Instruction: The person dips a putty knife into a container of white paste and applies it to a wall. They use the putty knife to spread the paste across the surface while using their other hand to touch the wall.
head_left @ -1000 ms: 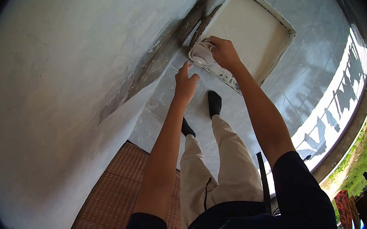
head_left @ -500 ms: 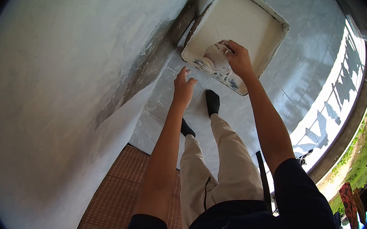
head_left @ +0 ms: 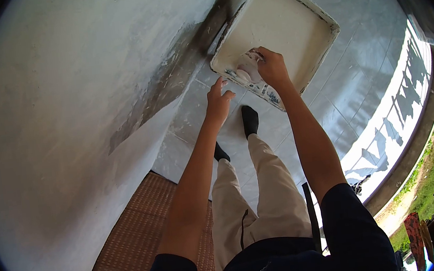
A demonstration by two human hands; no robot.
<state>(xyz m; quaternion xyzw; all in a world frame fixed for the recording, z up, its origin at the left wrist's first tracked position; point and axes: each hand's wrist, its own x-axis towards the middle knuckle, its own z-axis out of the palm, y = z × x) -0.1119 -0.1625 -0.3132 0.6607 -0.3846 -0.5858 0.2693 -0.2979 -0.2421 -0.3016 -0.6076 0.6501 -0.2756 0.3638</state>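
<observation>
A large shallow tray (head_left: 322,69) holds a smooth cream-coloured liquid. My right hand (head_left: 272,67) is over the tray's near left part, fingers closed on the rim of a whitish, smeared cup (head_left: 246,67). The cup is tilted low at the liquid; whether it dips in is hard to tell. Dark and bluish smudges mark the tray's near edge. Just outside that corner, my left hand (head_left: 217,101) hovers with thumb and fingers apart, holding nothing. White residue shows on its fingertips.
A whitish, patchy wall (head_left: 66,109) rises on the left, close to the tray. My socked feet (head_left: 250,120) stand on grey floor tiles (head_left: 340,101) behind the tray. A brown woven mat (head_left: 137,234) lies at lower left. Beyond a ledge (head_left: 410,165) on the right is grass.
My right hand and the cup have shifted slightly left and up in view, with the cup now more covered by the hand. My left hand stays nearly still.
</observation>
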